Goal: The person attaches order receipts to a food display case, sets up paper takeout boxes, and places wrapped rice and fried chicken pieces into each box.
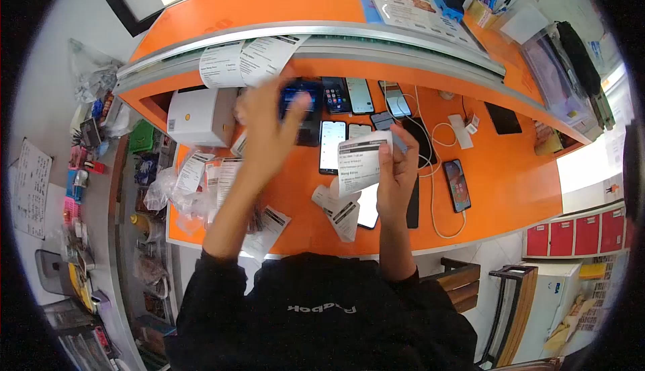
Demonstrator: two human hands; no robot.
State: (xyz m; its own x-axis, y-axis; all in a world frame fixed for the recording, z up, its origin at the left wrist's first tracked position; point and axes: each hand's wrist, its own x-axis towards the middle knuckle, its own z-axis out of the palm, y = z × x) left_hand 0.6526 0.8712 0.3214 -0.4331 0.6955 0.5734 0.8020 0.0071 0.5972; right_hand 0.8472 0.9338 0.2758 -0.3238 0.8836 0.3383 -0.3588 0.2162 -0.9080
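My right hand (pixel 398 176) pinches a white printed receipt (pixel 357 168) between thumb and fingers, above the phones on the orange desk. A small bluish edge shows behind its fingers; I cannot make out what it is. My left hand (pixel 269 126) is raised and blurred, with thumb and fingers apart and nothing visible in them. It is nearest to a dark touchscreen device (pixel 308 136) and a white box-shaped machine (pixel 195 119). Just beyond it, printed receipts (pixel 265 58) hang from the shelf's metal edge.
Several phones lie around, including a lit white-screen phone (pixel 332 146) and a phone on a cable (pixel 457 186). White charging cables (pixel 433 199) cross the desk. Loose receipts (pixel 344 216) and clear plastic bags (pixel 161 189) lie near the front and left. A shelf (pixel 269 5) overhangs the back.
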